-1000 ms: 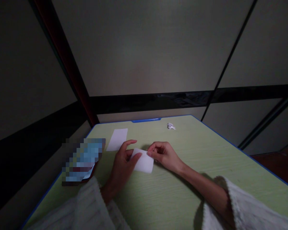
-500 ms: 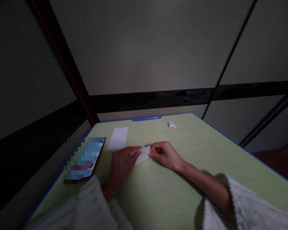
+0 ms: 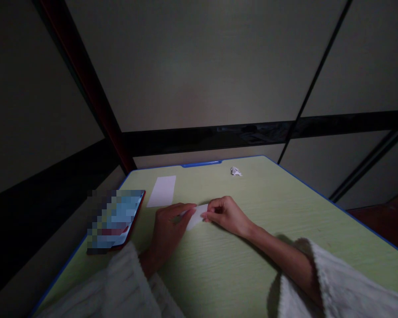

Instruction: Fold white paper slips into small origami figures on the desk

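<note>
A small white paper (image 3: 196, 217) lies folded on the green table (image 3: 239, 265), pressed between both hands. My left hand (image 3: 167, 229) rests on the table with its fingers closed on the paper's left edge. My right hand (image 3: 226, 215) pinches the paper's right edge with curled fingers. Both forearms wear white knitted sleeves. A second flat white sheet (image 3: 162, 191) lies beyond my left hand, untouched.
A phone (image 3: 115, 219) in a red case lies at the table's left edge. A small crumpled or folded white paper piece (image 3: 236, 171) sits near the far edge. A blue rim runs round the table; dark wall panels stand behind.
The paper, held up as a wider sheet a second ago, has been folded over and pressed down to the table. Both hands moved closer together on it.
</note>
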{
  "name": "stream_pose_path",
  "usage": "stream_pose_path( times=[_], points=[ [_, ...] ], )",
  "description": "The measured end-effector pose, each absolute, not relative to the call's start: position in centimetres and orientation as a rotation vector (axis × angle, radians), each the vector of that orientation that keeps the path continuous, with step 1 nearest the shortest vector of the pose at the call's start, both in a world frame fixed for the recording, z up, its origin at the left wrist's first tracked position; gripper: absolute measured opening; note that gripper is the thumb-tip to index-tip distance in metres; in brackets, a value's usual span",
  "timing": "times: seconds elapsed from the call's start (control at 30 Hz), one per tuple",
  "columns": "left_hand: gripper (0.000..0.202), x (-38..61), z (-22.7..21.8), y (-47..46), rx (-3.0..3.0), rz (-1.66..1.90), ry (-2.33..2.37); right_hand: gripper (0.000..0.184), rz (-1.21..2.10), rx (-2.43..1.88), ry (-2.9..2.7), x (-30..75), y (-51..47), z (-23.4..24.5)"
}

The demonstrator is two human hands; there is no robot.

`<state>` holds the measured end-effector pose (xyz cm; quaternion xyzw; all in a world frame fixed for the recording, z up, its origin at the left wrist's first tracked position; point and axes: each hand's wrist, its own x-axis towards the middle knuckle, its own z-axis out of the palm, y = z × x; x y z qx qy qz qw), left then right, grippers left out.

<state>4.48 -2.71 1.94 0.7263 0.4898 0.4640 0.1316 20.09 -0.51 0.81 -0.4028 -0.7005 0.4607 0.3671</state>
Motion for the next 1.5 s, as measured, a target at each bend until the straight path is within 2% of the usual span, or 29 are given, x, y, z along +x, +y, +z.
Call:
stream_pose_path(
  times=[0.13,0.27,0.43,0.57,1.2,1.37,1.5],
  points=[
    [0.016,4.6,2.1,-2.8,1.986,1.305,1.474,0.029,1.151,-1.026,-1.819,20.1,-0.5,0.8],
    [0.032,4.7,1.9,-2.4,1.647,1.228,1.454,0.029,1.213,-1.047,-1.746,20.0,-0.4,0.9],
    [0.014,4.8,1.6,-1.7,1.351,1.144,1.295,0.028,1.323,-1.068,-1.532,20.1,0.0,1.0],
    [0.012,5.0,1.9,-1.6,1.226,1.095,1.295,0.027,1.432,-1.033,-1.38,20.2,0.1,1.1],
    [0.016,4.7,2.2,-1.9,1.233,1.064,1.273,0.023,1.468,-1.014,-1.169,19.9,-0.2,1.0],
    [0.019,4.7,1.8,-1.7,1.249,0.922,1.245,0.024,1.44,-1.03,-1.121,20.5,0.1,1.4],
    [0.021,4.6,1.5,-1.7,1.289,0.732,1.216,0.025,1.451,-1.077,-1.371,21.3,0.6,1.9]
  ],
)
